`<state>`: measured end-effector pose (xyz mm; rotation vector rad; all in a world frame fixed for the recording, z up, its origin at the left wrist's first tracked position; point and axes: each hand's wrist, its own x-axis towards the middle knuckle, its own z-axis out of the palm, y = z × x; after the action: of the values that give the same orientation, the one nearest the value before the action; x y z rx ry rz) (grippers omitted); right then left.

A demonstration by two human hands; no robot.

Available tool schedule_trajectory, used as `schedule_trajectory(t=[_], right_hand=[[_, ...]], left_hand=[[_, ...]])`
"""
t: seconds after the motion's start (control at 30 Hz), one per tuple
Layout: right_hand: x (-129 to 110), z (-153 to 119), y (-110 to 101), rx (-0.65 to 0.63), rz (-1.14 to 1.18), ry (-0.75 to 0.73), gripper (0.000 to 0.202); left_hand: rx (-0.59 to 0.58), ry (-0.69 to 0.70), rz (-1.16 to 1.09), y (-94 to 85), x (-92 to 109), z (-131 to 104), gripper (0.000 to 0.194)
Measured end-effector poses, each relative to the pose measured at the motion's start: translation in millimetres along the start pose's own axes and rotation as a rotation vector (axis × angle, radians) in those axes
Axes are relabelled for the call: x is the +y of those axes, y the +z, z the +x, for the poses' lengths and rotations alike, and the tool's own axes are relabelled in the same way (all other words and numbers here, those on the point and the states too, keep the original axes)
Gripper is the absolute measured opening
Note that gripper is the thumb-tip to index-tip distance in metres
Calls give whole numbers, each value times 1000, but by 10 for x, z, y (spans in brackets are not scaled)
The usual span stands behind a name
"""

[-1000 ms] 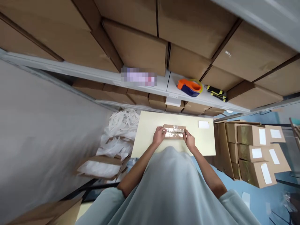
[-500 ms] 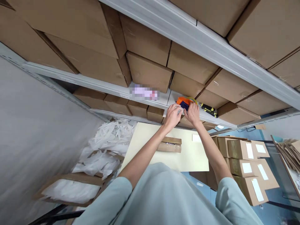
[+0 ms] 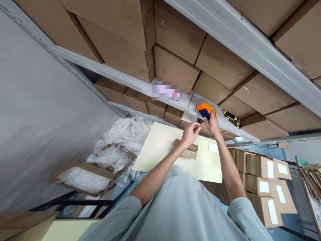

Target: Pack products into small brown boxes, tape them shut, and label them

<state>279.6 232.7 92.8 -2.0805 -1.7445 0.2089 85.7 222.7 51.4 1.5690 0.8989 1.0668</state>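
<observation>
My right hand (image 3: 212,124) is closed around an orange and dark blue tape dispenser (image 3: 205,109) at the front of the shelf. A ring of yellow, probably its tape roll, shows behind the fingers. My left hand (image 3: 191,133) hovers lower and to the left, over the far part of the pale table. Its fingers are loosely bent, with a gap at the thumb, and nothing shows in them. Beneath my left wrist a small narrow cardboard box (image 3: 189,153) lies on the table (image 3: 208,167), partly covered by that arm.
Brown cartons (image 3: 175,68) fill the shelves ahead. Black and yellow cutters (image 3: 231,117) lie on the shelf ledge (image 3: 195,100), right of the dispenser. A white label (image 3: 213,147) rests on the table. Labelled cartons (image 3: 260,187) are stacked at right; white scraps (image 3: 125,137) heap at left.
The left hand has come away from the tape dispenser and moved down towards the table. The right hand now holds the dispenser alone. The view has turned slightly.
</observation>
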Motion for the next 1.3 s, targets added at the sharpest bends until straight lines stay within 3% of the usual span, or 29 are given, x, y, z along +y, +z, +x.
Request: schedule_trajectory(t=[0.1, 0.17, 0.27, 0.4, 0.57, 0.7, 0.9, 1.07, 1.3], right_hand=[[-258, -595, 278, 109, 466, 73, 61], [-488, -965, 455, 92, 738, 160, 60], [-794, -1345, 615, 64, 951, 290, 61], [-976, -1593, 639, 58, 1005, 359, 59], [-970, -1709, 602, -12, 1151, 418, 61], [-925, -1684, 555, -97, 1131, 392, 64], [-877, -1766, 389, -143, 1004, 334, 63], [-846, -1884, 214, -228, 926, 241, 60], [-786, -1979, -37, -173, 685, 20, 41]], left_hand=[[67, 5, -104, -136, -71, -312, 20], [108, 8, -109, -242, -100, -528, 18], [138, -5, -65, -404, -91, -795, 14], [92, 0, -13, -589, 22, -994, 14], [-20, 61, 63, -742, 208, -1092, 19], [-79, 36, 40, -838, 301, -1083, 18], [-8, -25, -53, -1105, 551, -789, 39], [-166, 9, 13, -1310, 820, -516, 35], [-303, 33, 30, -1371, 992, -461, 25]])
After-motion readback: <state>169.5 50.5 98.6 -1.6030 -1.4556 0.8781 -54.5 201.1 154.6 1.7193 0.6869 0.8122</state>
